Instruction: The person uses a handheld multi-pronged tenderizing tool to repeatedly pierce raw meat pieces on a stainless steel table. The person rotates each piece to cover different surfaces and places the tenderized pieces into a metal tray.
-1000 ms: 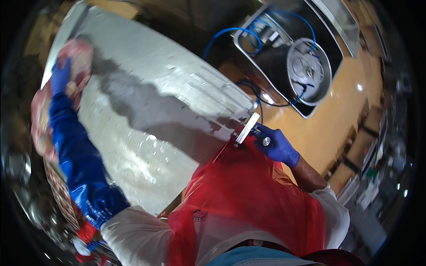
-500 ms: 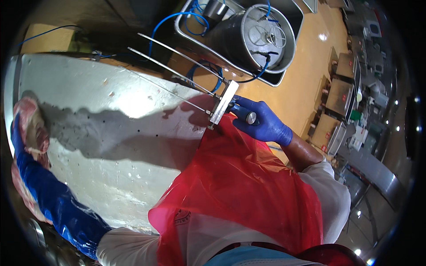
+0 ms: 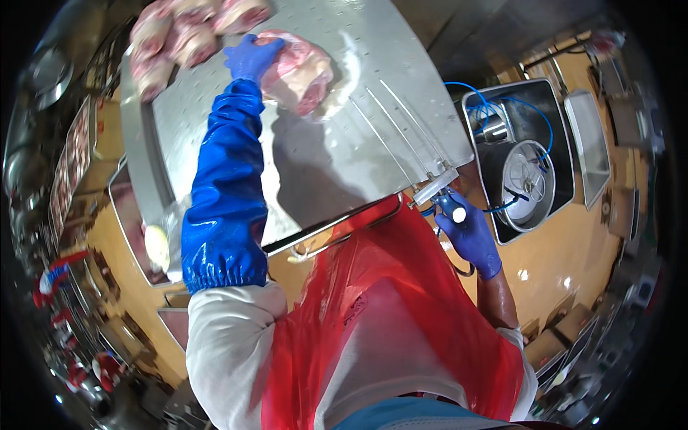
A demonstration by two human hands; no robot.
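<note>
On the tabletop [image 3: 387, 43], near the middle of its far part, lies one large raw bone-in meat cut [image 3: 297, 68]. The left hand [image 3: 254, 59] is laid at its left side, with the fingers partly spread and touching the meat; how firmly they hold, I cannot tell. The right hand [image 3: 469, 240] is just beyond the near right corner of the tabletop, closed around the grip of a three-needle injector [image 3: 435, 188]. Its needles [image 3: 396, 127] point over the tabletop, well apart from the cut.

As for the progress, I judge that this cut is placed and accessible, and the injector is ready in the hand, but no needle is inside the meat. Whether the cut has holes already, the view does not show. At the far left of the tabletop, several similar meat pieces [image 3: 193, 43] lie close together; whether they are finished or waiting, I cannot tell. To the right of the tabletop, a steel canister [image 3: 527, 186] stands in a tub [image 3: 565, 143].
</note>
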